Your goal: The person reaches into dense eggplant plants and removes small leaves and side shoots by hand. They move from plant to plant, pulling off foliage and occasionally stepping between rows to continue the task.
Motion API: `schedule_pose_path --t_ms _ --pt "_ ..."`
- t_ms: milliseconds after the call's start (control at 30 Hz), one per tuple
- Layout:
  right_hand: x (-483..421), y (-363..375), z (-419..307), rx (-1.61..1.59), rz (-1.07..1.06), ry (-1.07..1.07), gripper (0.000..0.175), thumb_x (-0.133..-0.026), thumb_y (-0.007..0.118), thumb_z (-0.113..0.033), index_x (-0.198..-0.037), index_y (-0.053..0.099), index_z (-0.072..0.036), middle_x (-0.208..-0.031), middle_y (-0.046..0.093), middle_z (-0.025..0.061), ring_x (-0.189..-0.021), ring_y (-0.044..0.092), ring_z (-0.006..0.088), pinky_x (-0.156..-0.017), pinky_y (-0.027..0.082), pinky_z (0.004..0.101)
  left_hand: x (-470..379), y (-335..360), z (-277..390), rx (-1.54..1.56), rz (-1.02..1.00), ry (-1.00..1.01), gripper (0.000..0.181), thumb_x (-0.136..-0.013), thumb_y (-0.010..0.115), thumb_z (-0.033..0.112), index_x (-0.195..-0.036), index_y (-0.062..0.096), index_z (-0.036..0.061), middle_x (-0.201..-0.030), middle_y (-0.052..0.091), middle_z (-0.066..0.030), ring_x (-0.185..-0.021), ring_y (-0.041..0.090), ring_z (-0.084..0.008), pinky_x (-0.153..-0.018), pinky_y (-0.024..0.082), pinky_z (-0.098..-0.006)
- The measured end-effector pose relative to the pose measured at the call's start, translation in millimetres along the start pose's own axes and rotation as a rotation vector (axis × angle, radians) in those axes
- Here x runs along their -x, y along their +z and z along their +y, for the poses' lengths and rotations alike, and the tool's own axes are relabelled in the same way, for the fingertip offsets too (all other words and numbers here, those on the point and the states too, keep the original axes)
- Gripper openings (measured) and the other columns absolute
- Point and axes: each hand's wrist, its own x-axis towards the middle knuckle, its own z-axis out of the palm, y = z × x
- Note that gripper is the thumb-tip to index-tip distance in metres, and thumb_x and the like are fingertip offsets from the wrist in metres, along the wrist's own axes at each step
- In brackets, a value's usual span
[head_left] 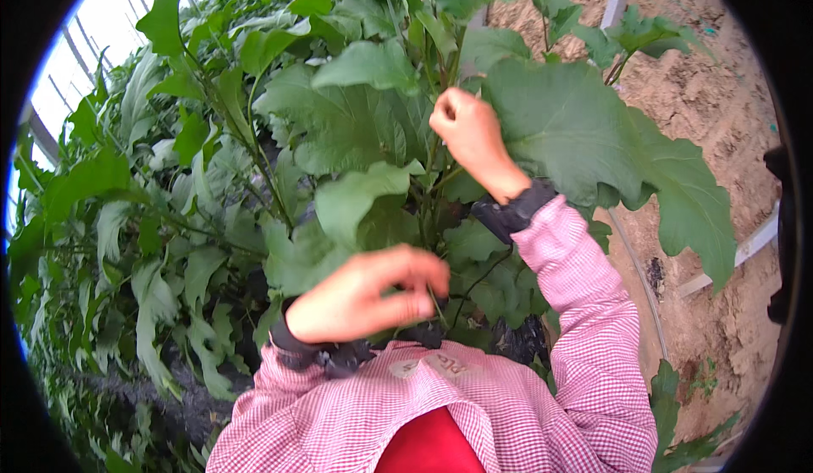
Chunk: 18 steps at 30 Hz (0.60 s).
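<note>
A tall leafy plant that looks like eggplant stands before me, with several upright stems and broad lobed leaves. Curled into a loose fist, my right hand is beside the upper stems, left of a very large leaf. Whether its fingers grip anything is hidden. Lower down, close to my chest, my left hand is blurred, its fingers bent over the thumb. A thin green stem or leaf strip shows by its fingertips; I cannot tell if it is held. Dark bands circle both wrists.
Dense foliage fills the left side, over black plastic sheeting. On the right lies bare brown soil with a thin hose and a pale bar. Greenhouse framing rises at upper left.
</note>
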Motion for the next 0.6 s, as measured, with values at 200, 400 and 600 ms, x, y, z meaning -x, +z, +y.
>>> schedule_pose_path --t_ms 200,400,600 --pt "35.6 -108.2 24.1 0.307 -0.052 -0.285 0.027 -0.085 0.06 -0.021 -0.105 0.061 -0.003 -0.105 0.061 0.0124 -0.103 0.055 0.0287 -0.091 0.038 0.0415 -82.8 -18.2 -14.3 0.103 0.666 0.074 0.027 -0.094 0.053 0.009 -0.116 0.053 -0.0056 -0.103 0.066 -0.0117 -0.088 0.062 -0.0152 -0.084 0.048 -0.0269" --pt "128.6 -116.4 100.1 0.403 -0.365 -0.008 0.047 -0.082 0.065 -0.02 -0.123 0.05 0.0 -0.125 0.048 0.0161 -0.117 0.045 0.033 -0.096 0.037 0.0399 -164.1 -56.6 -84.8 0.049 0.532 -0.43 0.051 -0.099 0.045 0.035 -0.131 0.043 -0.0052 -0.111 0.066 -0.0134 -0.092 0.063 -0.016 -0.083 0.047 -0.0273" --pt "197.9 -88.9 116.3 0.157 -0.605 0.002 0.052 -0.081 0.067 -0.017 -0.124 0.045 0.003 -0.118 0.046 0.022 -0.109 0.05 0.0388 -0.093 0.044 0.0429 -197.2 -74.4 -133.7 0.19 0.693 -0.543 0.06 -0.097 0.035 0.056 -0.122 0.046 0.0021 -0.091 0.068 -0.0112 -0.07 0.059 -0.0131 -0.064 0.047 -0.0298"
